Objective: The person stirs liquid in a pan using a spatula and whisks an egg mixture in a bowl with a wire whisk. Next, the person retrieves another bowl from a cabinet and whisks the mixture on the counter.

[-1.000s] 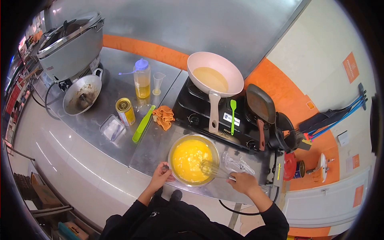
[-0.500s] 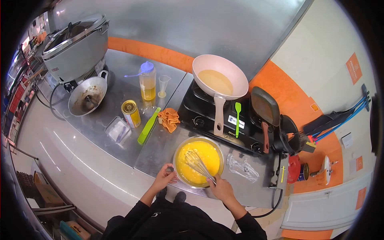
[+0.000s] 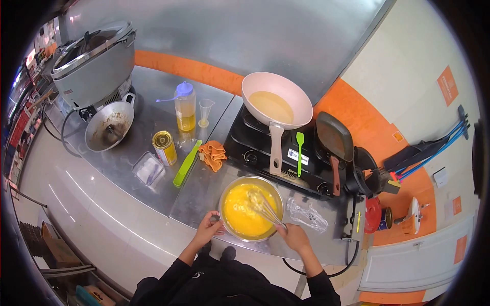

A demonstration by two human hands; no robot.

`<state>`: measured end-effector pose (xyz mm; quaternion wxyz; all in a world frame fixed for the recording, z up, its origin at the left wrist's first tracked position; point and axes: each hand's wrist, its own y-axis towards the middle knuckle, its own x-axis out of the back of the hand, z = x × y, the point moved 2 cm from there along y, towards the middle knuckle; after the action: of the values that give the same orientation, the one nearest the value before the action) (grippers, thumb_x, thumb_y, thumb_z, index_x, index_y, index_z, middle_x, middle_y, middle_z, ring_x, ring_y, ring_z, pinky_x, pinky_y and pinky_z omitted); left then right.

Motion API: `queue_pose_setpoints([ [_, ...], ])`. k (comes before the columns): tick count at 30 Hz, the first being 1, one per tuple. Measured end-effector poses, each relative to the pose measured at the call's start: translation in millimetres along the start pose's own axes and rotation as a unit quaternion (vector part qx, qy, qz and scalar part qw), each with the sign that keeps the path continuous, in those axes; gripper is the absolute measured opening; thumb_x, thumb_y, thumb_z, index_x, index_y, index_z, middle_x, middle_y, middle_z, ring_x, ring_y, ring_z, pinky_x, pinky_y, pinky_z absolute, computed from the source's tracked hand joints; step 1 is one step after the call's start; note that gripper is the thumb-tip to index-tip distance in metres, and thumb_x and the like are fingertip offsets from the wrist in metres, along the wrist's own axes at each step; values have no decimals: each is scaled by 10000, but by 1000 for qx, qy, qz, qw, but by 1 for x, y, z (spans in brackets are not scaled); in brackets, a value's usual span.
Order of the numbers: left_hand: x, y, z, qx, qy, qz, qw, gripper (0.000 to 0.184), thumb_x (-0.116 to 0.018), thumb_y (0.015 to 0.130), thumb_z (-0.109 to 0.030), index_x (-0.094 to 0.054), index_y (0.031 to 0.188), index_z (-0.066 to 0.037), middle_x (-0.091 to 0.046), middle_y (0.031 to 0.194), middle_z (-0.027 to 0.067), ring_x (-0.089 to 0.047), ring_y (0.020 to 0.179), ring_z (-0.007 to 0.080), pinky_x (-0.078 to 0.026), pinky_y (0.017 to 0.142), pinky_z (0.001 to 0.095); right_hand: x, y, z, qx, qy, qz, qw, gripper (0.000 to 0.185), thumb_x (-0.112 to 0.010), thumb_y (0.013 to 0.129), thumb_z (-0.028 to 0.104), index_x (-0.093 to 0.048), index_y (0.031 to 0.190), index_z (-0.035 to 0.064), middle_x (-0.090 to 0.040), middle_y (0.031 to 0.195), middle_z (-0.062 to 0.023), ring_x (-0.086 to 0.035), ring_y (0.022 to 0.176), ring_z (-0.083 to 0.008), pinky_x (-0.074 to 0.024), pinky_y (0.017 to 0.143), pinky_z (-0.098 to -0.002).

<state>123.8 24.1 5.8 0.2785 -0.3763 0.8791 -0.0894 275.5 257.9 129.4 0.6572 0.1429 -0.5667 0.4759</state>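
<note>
I see my right hand (image 3: 295, 237) clamped on the whisk (image 3: 265, 208), angled into the bowl (image 3: 249, 179) from its right; my left hand (image 3: 209, 224) curls at the bowl's left edge, grip unclear. The bowl, on the surface (image 3: 194, 199), holds pale-flecked yellow liquid (image 3: 237, 214). The wires sit farther right in the bowl than half a second ago.

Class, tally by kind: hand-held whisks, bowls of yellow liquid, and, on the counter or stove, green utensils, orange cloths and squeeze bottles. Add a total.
Whisks: 1
Bowls: 1
Green utensils: 2
Orange cloths: 1
Bottles: 1
Total: 6
</note>
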Motion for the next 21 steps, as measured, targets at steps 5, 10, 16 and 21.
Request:
queue_pose_setpoints([
  [5, -1, 2, 2, -15, 7, 0, 1000, 316, -537, 853, -113, -359, 1114, -102, -599, 798, 89, -614, 723, 159, -526, 633, 295, 1, 10, -11, 17, -1, 54, 998, 569, -440, 830, 498, -605, 834, -46, -588, 785, -281, -577, 794, -409, -447, 727, -453],
  [10, -2, 0, 1, -16, 14, 0, 1000, 279, -513, 863, -104, -359, 1097, -106, -601, 833, 91, -614, 725, 166, -538, 636, 307, -17, 15, -19, 2, 1, 96, 995, 575, -428, 838, 500, -614, 849, -45, -588, 815, -281, -578, 813, -405, -446, 740, -440],
  [16, -1, 1, 0, -9, 17, 10, 1000, 289, -517, 862, -110, -352, 1099, -108, -596, 843, 103, -615, 725, 169, -538, 634, 305, -19, 12, -22, 32, 5, 57, 998, 571, -425, 847, 502, -615, 848, -37, -596, 737, -253, -590, 739, -386, -453, 685, -414],
  [21, -1, 0, -2, -4, 14, 7, 1000, 289, -518, 861, -110, -354, 1099, -105, -593, 835, 101, -612, 743, 171, -538, 639, 313, -19, 12, -20, 17, 16, 12, 1000, 569, -443, 841, 504, -613, 836, -39, -606, 707, -221, -598, 706, -361, -457, 672, -394],
])
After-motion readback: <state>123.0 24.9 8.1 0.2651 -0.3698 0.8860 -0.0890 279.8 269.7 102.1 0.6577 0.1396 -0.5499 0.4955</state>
